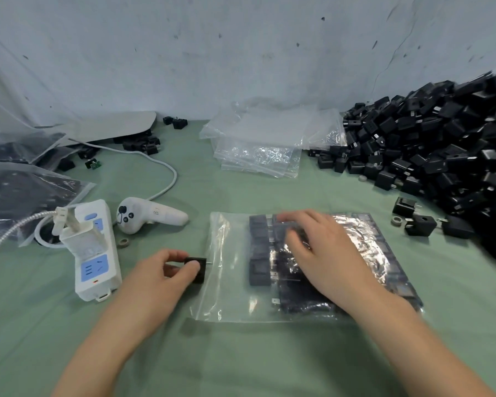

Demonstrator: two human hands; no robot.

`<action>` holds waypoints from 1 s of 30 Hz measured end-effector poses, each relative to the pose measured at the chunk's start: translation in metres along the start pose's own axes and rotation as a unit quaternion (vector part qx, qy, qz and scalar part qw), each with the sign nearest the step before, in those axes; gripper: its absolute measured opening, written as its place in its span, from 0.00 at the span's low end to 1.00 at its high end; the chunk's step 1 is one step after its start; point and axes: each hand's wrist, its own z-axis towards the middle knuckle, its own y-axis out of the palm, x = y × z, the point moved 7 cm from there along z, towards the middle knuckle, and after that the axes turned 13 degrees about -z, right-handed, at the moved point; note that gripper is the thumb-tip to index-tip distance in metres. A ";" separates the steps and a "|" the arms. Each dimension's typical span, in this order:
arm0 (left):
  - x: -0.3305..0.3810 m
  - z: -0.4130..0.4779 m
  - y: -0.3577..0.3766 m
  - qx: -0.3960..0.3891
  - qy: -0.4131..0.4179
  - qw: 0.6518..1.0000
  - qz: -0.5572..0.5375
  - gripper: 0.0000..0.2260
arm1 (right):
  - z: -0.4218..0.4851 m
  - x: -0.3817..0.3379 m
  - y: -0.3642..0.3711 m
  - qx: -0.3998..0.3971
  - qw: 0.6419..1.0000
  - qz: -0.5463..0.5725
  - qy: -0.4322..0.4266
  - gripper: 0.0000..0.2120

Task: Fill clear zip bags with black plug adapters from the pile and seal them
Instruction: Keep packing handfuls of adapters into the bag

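Showing no legible brand: only a small mark on the handle of the white controller [152, 216], too blurred to read, and unlabelled blue socket panels on the white power strip [95, 253]. Pinching one black plug adapter [196, 270] between the curled thumb and fingers of the left hand [161, 277], prongs pointing right, just at the left edge of the clear zip bag [229, 282]. Pressing the right hand [321, 247], fingers spread and fairly straight, on the bag over rows of adapters inside. Keeping the bag flat on the green cloth [241, 353], with the pile [441, 156] well apart at far right and empty bags [258, 144] beyond.
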 end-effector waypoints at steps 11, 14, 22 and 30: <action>-0.004 0.008 0.002 -0.019 0.002 0.997 -0.069 0.05 | 0.000 0.008 0.021 -0.054 0.994 -0.094 -0.002 0.17; -0.007 0.008 0.007 -0.040 -0.014 0.989 -0.141 0.05 | -0.001 0.009 0.022 -0.050 0.994 -0.094 -0.001 0.17; 0.004 0.006 0.021 -0.038 0.036 0.995 -0.080 0.04 | -0.002 0.010 0.023 -0.046 0.995 -0.093 -0.005 0.17; 0.006 0.002 0.024 -0.086 0.063 0.994 0.007 0.22 | -0.002 0.010 0.023 -0.054 0.994 -0.099 -0.008 0.18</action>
